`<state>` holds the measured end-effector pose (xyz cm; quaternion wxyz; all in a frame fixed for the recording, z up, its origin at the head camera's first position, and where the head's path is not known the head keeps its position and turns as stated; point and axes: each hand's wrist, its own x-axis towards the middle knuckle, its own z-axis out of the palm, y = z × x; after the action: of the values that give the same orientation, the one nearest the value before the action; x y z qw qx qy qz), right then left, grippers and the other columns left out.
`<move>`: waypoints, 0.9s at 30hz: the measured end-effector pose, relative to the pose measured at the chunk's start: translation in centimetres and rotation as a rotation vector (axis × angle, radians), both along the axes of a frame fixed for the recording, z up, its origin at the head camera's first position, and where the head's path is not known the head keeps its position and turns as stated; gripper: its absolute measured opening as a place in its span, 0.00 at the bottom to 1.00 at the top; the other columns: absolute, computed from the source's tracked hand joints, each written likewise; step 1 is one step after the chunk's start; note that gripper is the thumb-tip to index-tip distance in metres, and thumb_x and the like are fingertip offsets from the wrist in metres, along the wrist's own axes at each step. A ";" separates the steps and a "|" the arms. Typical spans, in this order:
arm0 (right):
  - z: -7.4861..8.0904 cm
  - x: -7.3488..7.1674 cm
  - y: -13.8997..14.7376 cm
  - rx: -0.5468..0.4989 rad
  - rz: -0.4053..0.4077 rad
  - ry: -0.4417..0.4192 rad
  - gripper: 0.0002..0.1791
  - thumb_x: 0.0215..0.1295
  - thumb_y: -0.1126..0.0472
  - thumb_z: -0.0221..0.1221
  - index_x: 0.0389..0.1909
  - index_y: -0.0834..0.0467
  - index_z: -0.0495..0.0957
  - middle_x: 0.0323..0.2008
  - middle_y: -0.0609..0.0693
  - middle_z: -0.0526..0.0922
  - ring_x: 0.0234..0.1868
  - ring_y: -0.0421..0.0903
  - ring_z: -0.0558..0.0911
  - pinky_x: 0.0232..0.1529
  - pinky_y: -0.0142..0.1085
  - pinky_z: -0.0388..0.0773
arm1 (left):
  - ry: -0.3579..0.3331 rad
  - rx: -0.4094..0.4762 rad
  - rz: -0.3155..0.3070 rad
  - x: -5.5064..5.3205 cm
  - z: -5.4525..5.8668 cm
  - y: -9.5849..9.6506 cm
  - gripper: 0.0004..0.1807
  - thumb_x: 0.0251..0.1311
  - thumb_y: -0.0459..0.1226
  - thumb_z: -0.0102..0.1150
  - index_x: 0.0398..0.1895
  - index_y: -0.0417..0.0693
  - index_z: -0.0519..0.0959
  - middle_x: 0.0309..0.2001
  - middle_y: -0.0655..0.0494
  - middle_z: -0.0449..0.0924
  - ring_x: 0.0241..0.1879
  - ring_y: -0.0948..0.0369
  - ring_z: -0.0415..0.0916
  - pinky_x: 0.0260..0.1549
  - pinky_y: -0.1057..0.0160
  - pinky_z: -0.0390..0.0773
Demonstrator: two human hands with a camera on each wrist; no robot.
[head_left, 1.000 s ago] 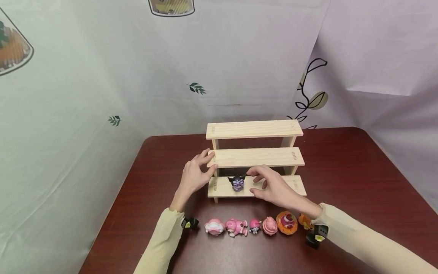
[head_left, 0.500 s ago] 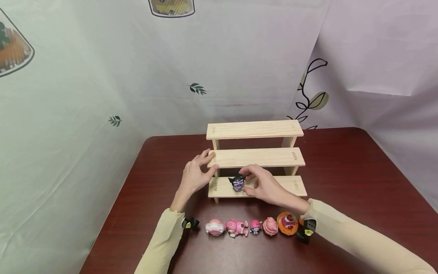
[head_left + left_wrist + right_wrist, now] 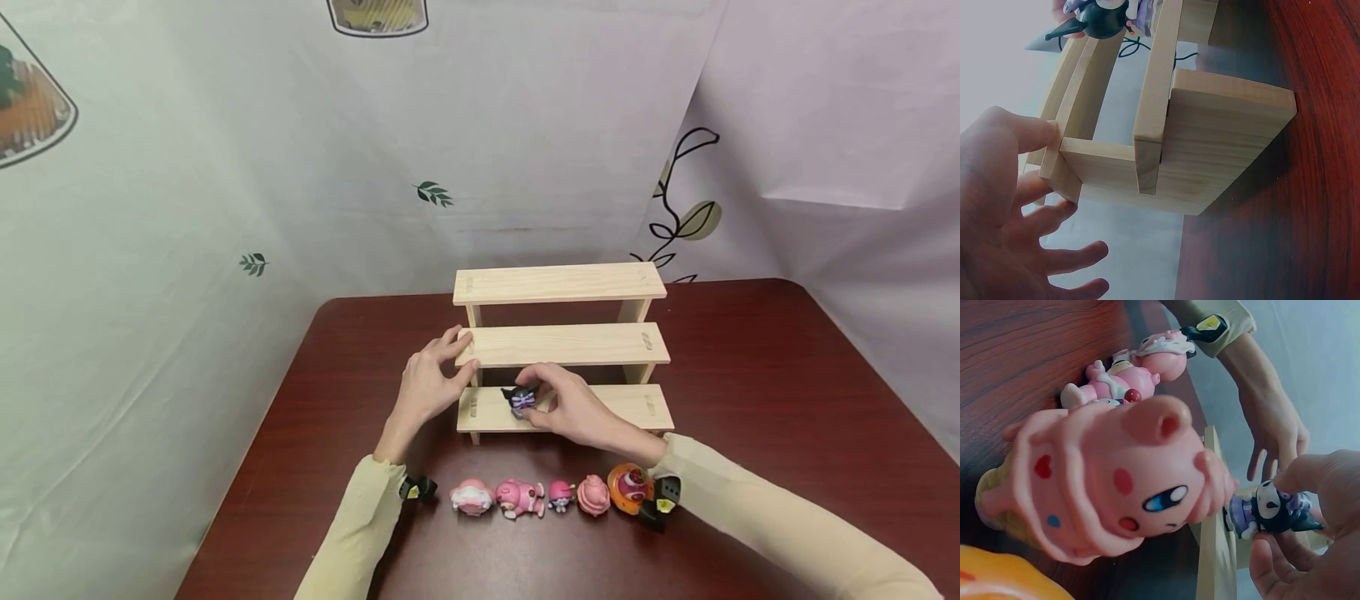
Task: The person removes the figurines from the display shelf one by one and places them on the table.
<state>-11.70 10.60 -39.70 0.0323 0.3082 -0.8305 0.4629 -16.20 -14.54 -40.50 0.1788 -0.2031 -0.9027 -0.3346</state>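
A small black-and-purple toy figurine (image 3: 517,400) stands on the lowest step of a three-tier wooden display stand (image 3: 570,344). My right hand (image 3: 573,408) holds it between thumb and fingers; in the right wrist view the figurine (image 3: 1263,509) is upright, with the thumb at its head. At the stand's left end, my left hand (image 3: 426,387) pinches the middle step. In the left wrist view, the left thumb and index finger are on the corner of that board (image 3: 1063,165), while the other fingers stretch out below.
In front of the stand, several toy figures lie in a row: a pink-and-white one (image 3: 471,497), a pink one lying down (image 3: 519,498), a small magenta one (image 3: 559,495), a pink ice-cream-shaped one (image 3: 593,495) and an orange one (image 3: 628,490). Fabric hangs behind the dark red table (image 3: 360,342).
My right hand has moved left along the lowest step and closed its thumb and fingers on the black-and-purple figurine. The left hand has stayed on the middle step.
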 end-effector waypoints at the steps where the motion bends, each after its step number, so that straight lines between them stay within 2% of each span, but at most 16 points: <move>1: 0.0 0.0 0.0 -0.002 0.000 0.000 0.21 0.52 0.73 0.70 0.48 0.63 0.78 0.44 0.55 0.80 0.37 0.51 0.82 0.30 0.34 0.78 | 0.003 0.000 0.000 0.0 0.0 0.0 0.26 0.60 0.46 0.65 0.61 0.47 0.81 0.64 0.48 0.76 0.60 0.45 0.75 0.47 0.42 0.76; 10: -0.4 -0.2 -0.3 -0.015 -0.007 0.007 0.19 0.53 0.74 0.69 0.46 0.62 0.79 0.41 0.52 0.81 0.35 0.46 0.80 0.28 0.33 0.77 | -0.014 -0.001 0.011 -0.1 0.1 0.1 0.26 0.60 0.46 0.65 0.62 0.49 0.81 0.64 0.49 0.76 0.61 0.45 0.74 0.49 0.42 0.75; 27: -0.5 -0.3 -0.2 -0.008 0.003 -0.005 0.18 0.53 0.74 0.68 0.46 0.61 0.78 0.41 0.52 0.81 0.35 0.45 0.80 0.29 0.32 0.77 | -0.008 0.002 0.009 0.0 0.0 0.0 0.26 0.60 0.46 0.64 0.61 0.48 0.81 0.64 0.49 0.76 0.61 0.45 0.74 0.49 0.42 0.75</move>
<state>-12.00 10.40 -40.25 0.0307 0.3079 -0.8283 0.4671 -16.19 -14.49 -40.47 0.1769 -0.1976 -0.9040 -0.3353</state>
